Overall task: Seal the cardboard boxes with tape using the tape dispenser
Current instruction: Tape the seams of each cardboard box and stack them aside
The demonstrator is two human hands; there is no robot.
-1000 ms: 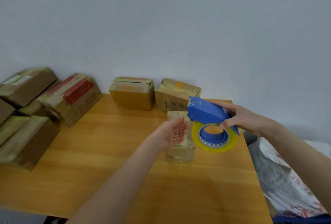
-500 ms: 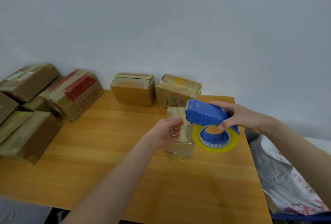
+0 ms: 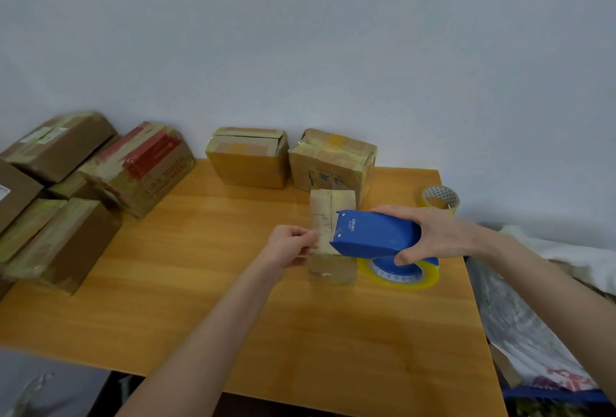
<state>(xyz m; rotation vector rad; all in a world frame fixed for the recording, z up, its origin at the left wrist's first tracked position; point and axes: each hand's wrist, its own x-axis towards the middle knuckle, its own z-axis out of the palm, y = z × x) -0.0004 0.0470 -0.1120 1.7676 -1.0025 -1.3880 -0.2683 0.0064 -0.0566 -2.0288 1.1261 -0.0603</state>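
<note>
Your hands are both busy. Your left hand [image 3: 290, 245] curls its fingers against the left edge of the small cardboard box [image 3: 325, 206] and pinches it there; whether a tape end lies under the fingertips is too small to tell. Your right hand [image 3: 436, 233] wraps round the blue tape dispenser [image 3: 376, 233], thumb underneath by the yellow tape roll [image 3: 405, 278]. The dispenser's front end sits over the box top, at 3 o'clock from your left hand.

The small box stands on the wooden surface [image 3: 200, 266], right of its middle. It already shows glossy tape on its top and front, and I see no fresh strip drawn out, so I judge you are at the start of a pass.

The two boxes at the wall [image 3: 248, 158] at 12 o'clock and the stacked boxes [image 3: 140, 163] at 9 to 10 o'clock all carry tape. By that, this box looks like the main one left. A spare tape roll [image 3: 440, 198] lies at 1 o'clock.
</note>
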